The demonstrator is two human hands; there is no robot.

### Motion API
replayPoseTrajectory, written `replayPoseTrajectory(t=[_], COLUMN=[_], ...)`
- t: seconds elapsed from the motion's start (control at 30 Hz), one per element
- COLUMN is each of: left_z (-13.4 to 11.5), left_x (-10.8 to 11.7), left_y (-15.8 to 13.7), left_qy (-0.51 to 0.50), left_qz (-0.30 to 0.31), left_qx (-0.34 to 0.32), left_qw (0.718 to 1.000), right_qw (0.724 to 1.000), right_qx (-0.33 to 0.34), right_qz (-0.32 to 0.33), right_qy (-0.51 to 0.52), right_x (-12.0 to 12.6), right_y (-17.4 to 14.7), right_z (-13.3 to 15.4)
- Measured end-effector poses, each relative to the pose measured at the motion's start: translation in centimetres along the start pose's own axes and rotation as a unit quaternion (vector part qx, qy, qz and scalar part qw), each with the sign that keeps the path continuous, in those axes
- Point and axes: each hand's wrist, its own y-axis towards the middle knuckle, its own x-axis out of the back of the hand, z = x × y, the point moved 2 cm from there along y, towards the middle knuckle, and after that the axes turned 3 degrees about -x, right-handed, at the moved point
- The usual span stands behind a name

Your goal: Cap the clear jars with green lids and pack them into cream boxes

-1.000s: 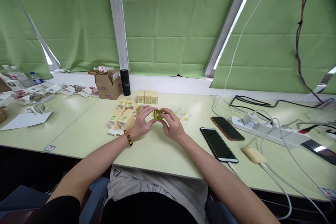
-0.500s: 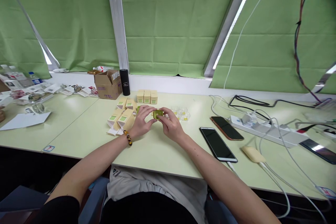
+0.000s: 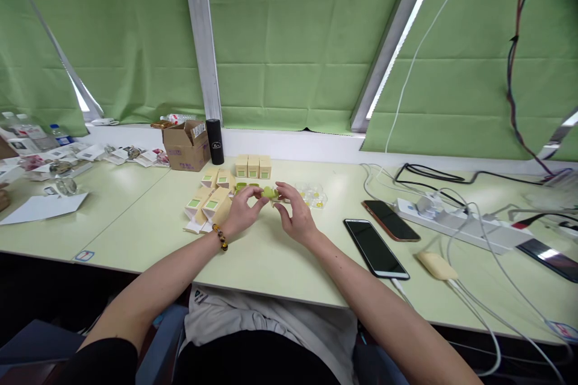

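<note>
A small green piece (image 3: 270,192), too small to name more closely, is held above the table between my two hands. My left hand (image 3: 244,210) is closed on its left side, fingertips and thumb drawn together. The fingers of my right hand (image 3: 298,216) grip its right side, while the right thumb sits lower, slightly off it. Behind my left hand lie more green pieces (image 3: 241,186), partly covered. Clear plastic cups (image 3: 318,197) with yellow spots rest just beyond my right hand. Cream boxes with green labels (image 3: 196,203) stand beside my left hand.
Three cream boxes (image 3: 253,166) stand in a row at the back, near a black cylinder (image 3: 215,141) and an open cardboard box (image 3: 186,145). To the right lie phones (image 3: 376,249), a power strip (image 3: 451,225) and loose cables. A white sheet (image 3: 45,207) lies far left.
The green piece has turned in my fingers and shows a different, lighter face. My right thumb has dropped away from it, and my left fingers have shifted slightly, uncovering green pieces behind.
</note>
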Motion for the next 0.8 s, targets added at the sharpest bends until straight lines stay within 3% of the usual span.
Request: replayPoseTrajectory(t=[0.17, 0.47, 0.63, 0.8], left_z=[-0.2, -0.2, 0.5, 0.5], left_x=[-0.1, -0.3, -0.5, 0.0], left_y=[0.2, 0.5, 0.3, 0.1], left_qy=[-0.072, -0.091, -0.068, 0.019], left_qz=[0.029, 0.068, 0.086, 0.034], left_qx=[0.077, 0.116, 0.088, 0.017], left_qw=[0.994, 0.987, 0.990, 0.999], right_qw=[1.000, 0.990, 0.961, 0.928], right_qx=[-0.020, -0.125, -0.207, -0.270], right_qz=[0.022, 0.023, 0.028, 0.011], right_qy=[-0.010, 0.060, 0.181, 0.256], right_x=[-0.2, -0.4, -0.6, -0.5], right_y=[-0.1, 0.0, 0.1, 0.0], right_z=[0.1, -0.3, -0.4, -1.3])
